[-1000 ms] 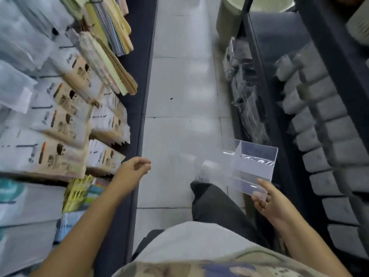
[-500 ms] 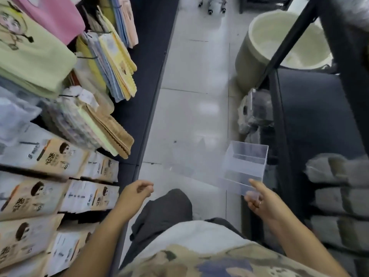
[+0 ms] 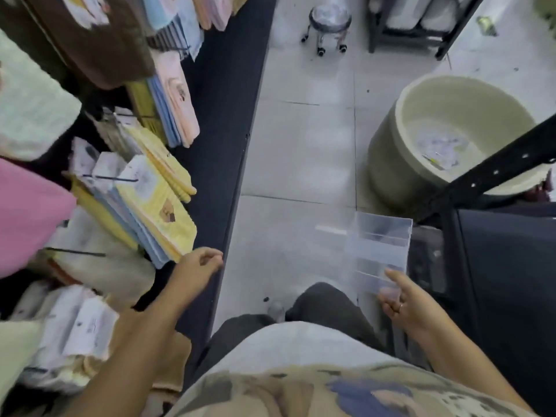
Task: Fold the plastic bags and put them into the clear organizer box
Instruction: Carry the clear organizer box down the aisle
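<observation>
The right hand (image 3: 406, 302) grips the near bottom edge of the clear box (image 3: 379, 248), thumb laid along its side and fingers curled beneath, and holds it in the air above the floor. The box is see-through, with thin dividers across it. What lies inside it cannot be made out, and a faint clear film to its left is too blurred to name.

The left hand (image 3: 198, 263) hangs loosely curled and holds nothing, just beside the edge of the dark shelf (image 3: 222, 145). Packaged cloths (image 3: 159, 206) hang on hooks above that shelf.

Below both hands is a pale tiled floor (image 3: 301, 145). A round cream tub (image 3: 400, 164) stands beyond the box with a few scraps (image 3: 439, 145) at its bottom. A black rack post (image 3: 496, 170) crosses in front of the tub. A small wheeled stool (image 3: 329, 22) stands far up the aisle.
</observation>
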The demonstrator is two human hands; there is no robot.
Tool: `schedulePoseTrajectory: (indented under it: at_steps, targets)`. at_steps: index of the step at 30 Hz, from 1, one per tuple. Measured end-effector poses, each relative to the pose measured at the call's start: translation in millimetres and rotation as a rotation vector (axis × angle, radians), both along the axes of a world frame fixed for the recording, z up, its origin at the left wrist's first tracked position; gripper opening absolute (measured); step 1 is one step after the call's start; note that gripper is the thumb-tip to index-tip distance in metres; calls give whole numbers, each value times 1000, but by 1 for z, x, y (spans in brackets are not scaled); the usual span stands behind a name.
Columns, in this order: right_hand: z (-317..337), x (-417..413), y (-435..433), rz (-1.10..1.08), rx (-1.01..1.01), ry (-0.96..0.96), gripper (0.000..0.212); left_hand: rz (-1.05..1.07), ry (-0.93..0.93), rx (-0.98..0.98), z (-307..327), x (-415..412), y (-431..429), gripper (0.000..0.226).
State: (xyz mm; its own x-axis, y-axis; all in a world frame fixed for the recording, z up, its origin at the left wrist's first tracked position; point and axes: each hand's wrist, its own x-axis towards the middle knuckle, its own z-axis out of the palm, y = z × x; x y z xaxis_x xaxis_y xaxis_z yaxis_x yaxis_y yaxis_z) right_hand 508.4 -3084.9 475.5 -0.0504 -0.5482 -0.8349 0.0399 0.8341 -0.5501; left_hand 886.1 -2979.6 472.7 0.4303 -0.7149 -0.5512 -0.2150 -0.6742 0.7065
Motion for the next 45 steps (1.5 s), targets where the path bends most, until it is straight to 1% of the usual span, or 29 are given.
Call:
schedulePoseTrajectory:
  at_steps: [3,7,9,12,14,17,20,22,24,28,31,34,37,42,45]
  targets:
    - [0,24,-74,-44,4,3,59,-53,-17,-56,12,34,-106,10]
    - [-14,64,-184,-57,0,14,55,-92,-45,-71,4,75,-236,9]
    - [-21,87,-246,-52,13,18,59,-80,-53,-71,-2,92,-294,9]
    - [-19,125,-340,-15,26,6,69,2,-12,-40,-9,112,-366,12]
    - [-15,151,-404,7,5,4,70,26,21,-10,-10,125,-411,11]
    - [-8,186,-495,22,5,1,65,31,46,33,-7,147,-474,12]
    - [-6,223,-584,83,6,-31,63,52,50,68,-11,177,-537,12]
    - [-13,245,-644,102,-8,-61,54,85,39,72,-18,199,-584,13]
    - [-20,267,-707,117,-14,-59,46,121,33,73,-28,222,-637,13]
    - [-25,305,-830,101,-40,-23,44,102,48,79,-35,265,-763,14]
    - [-18,326,-916,75,-48,-14,42,36,22,61,-22,299,-871,15]
    - [-10,342,-997,32,-44,-10,45,-36,-24,19,-3,329,-986,13]
    - [-10,351,-1077,-10,-43,-20,43,-71,-42,-35,10,349,-1098,12]
    - [-17,368,-1234,80,-63,-15,38,-30,-77,-81,3,360,-1261,11]
    - [-16,378,-1337,190,-67,20,40,77,-44,-52,-7,355,-1327,15]
